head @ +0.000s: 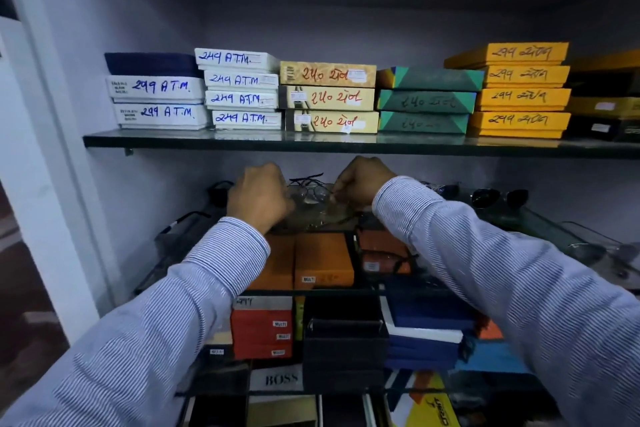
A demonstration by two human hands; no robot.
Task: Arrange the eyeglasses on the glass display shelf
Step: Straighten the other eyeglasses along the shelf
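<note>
A thin-framed pair of eyeglasses [309, 193] sits between my two hands over the middle glass display shelf [540, 218]. My left hand [258, 198] is closed on its left end and my right hand [362, 182] pinches its right end. Another dark frame [306, 179] stands just behind it. Dark sunglasses [498, 197] rest on the same shelf at the right, and more frames [187, 218] lie at the left. Both arms wear striped sleeves that hide part of the shelf.
The upper glass shelf [242, 142] holds stacked labelled boxes: white [239, 99], yellow [329, 97], green [427, 100] and orange [523, 94]. Below the display shelf stand orange [323, 262], red [261, 331], black [343, 340] and blue boxes [426, 319]. A white cabinet wall [45, 184] closes the left.
</note>
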